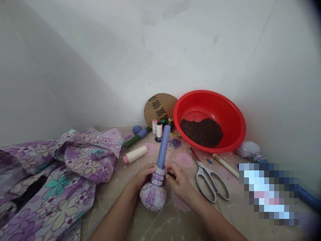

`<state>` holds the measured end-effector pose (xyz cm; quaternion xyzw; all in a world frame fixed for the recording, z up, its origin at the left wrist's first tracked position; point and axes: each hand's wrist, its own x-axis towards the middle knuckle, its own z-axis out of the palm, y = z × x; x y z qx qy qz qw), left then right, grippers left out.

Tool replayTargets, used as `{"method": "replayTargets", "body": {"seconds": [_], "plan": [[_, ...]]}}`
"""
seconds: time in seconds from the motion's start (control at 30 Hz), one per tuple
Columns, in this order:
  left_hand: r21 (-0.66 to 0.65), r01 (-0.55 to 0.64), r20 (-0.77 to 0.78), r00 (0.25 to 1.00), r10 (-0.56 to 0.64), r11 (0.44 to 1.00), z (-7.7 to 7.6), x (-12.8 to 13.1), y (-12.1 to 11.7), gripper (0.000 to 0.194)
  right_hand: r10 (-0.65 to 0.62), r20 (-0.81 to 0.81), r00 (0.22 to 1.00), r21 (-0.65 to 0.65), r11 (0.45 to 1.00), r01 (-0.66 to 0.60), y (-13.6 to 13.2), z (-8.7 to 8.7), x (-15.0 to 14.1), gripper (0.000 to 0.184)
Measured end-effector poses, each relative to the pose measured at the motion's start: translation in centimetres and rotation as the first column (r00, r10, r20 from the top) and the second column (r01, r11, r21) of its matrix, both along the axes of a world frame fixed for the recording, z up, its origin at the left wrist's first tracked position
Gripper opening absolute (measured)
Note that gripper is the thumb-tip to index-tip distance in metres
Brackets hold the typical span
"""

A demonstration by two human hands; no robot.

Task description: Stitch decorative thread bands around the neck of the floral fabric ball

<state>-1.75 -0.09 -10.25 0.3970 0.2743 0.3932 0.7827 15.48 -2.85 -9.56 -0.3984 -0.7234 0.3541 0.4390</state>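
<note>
A round bundle of purple floral cloth (153, 196) is bound with bluish yarn at its neck, around a straight lavender handle (164, 147) that points away from me. The bundle rests low on the table between my forearms. On its left side, my left hand (143, 175) is closed around the neck, thumb near the cloth's edge. At the right of the neck, my right hand (179, 182) has its thumb and index finger pinched together against the binding. Whatever lies between those fingertips is too small to make out.
Floral cloth (75, 160) lies heaped at left. Ahead are a cream thread cone (136, 154), several thread spools (159, 130) and a cardboard disc (156, 108). At right are a red basin (238, 134) holding dark grains, scissors (207, 177), a cream craft knife-like tool (227, 165) and another wrapped stick (307, 195).
</note>
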Motion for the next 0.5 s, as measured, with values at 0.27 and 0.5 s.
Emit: {"method": "replayTargets", "body": {"seconds": [0.27,0.5], "plan": [[0.079,-0.109,-0.057,0.992,0.114,0.991,1.2,0.3,-0.2,0.029,-0.055,0.172,0.984,0.177,0.984,0.024,-0.3,1.0,0.2,0.017],[0.110,-0.154,-0.136,0.976,0.169,0.982,1.0,0.2,-0.2,0.030,-0.368,0.030,0.929,0.492,0.815,0.307,-0.3,1.5,0.3,0.019]]}}
